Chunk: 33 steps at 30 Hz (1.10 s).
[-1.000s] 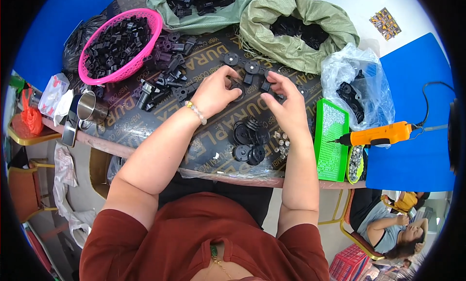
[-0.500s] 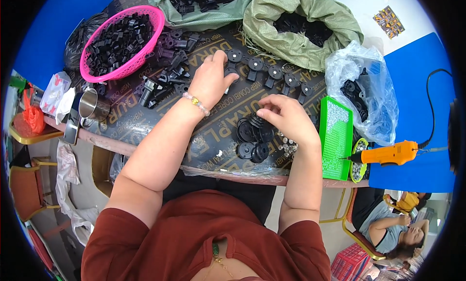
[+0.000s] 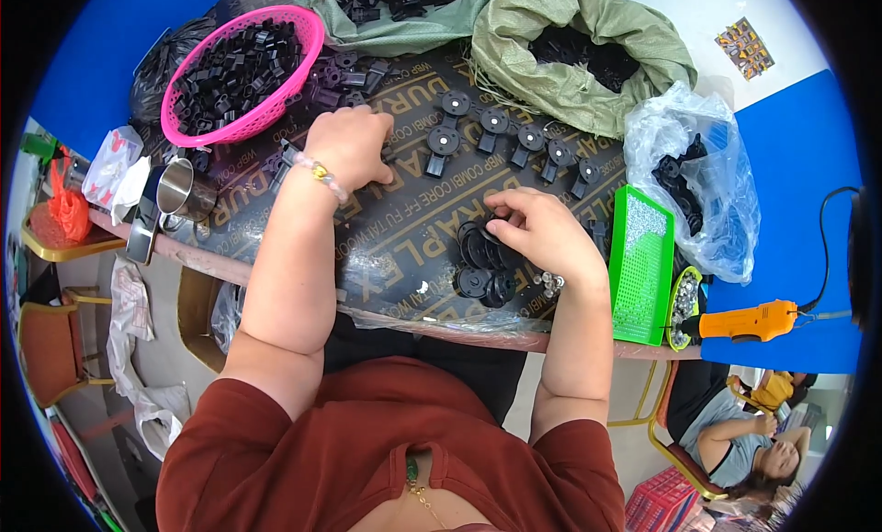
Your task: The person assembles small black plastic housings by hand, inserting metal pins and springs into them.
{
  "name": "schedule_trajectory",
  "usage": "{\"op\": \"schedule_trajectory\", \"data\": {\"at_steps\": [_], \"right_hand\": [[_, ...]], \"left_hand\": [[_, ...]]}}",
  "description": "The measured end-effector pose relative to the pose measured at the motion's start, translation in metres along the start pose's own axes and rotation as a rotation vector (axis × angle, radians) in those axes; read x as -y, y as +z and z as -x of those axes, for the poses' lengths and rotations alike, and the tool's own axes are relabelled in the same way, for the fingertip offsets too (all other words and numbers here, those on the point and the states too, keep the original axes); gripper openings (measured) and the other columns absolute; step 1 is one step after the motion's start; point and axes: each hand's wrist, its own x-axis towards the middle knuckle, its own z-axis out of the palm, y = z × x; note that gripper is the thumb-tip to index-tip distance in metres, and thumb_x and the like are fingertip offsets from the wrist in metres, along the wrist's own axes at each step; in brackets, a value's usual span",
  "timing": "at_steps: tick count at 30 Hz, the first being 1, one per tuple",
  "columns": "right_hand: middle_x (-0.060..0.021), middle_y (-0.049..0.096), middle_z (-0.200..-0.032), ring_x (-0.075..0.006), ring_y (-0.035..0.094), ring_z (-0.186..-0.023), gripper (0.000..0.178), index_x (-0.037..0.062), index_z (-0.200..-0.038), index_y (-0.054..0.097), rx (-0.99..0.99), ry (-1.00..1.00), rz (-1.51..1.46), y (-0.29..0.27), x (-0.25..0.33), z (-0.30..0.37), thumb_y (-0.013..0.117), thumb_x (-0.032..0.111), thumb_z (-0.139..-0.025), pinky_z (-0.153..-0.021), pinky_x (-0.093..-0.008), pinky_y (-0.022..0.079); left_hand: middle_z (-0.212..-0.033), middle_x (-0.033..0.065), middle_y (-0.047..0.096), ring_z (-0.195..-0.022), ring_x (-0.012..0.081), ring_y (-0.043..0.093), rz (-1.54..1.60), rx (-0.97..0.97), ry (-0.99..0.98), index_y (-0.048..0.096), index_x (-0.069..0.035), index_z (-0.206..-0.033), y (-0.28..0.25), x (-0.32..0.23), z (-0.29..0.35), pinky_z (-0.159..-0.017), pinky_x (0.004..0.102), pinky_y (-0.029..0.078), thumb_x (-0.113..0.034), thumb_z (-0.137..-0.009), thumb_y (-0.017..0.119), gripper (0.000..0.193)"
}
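Well, in the head view, the only one I have, the left hand [image 3: 352,146] hangs left of the upper centre, its thumb apart from the bent fingers; its palm side is turned away from me, so I cannot tell whether it grips anything. A heap of black brackets [image 3: 352,79] lies just above it in the frame. The right hand [image 3: 544,236] sits right of centre with its fingertips at the black discs [image 3: 476,282]; I cannot tell whether thumb and index are together on one or merely resting there. Those discs bother me most: they overlap loosely, so I judge a careless pinch could lift two at once or topple the rest. Small metal parts [image 3: 551,282] lie just below the right hand, where a dragging wrist could scatter them. Between the hands and higher up, the row of round-headed black pieces [image 3: 493,123] could be knocked askew by a wide sweep. At the right, the orange power screwdriver [image 3: 749,322] could, if swung, clip the green tray [image 3: 665,293] and spill its tiny contents.
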Motion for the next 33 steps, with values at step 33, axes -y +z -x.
{"op": "schedule_trajectory", "data": {"at_steps": [33], "right_hand": [[-0.021,0.072,-0.084,-0.0378,0.072,-0.087,0.016,0.0018,-0.084,0.072,-0.068,0.24,0.547,0.002,-0.027,0.013,0.072,-0.003,-0.069,-0.078,-0.0478,0.057]], "left_hand": [[-0.12,0.0146,0.064,-0.114,0.0284,0.07,1.97,0.334,0.081,0.041,-0.002,-0.15,0.04,-0.074,-0.004,-0.091,0.0316,0.059,0.005,-0.093,0.06,0.06]]}}
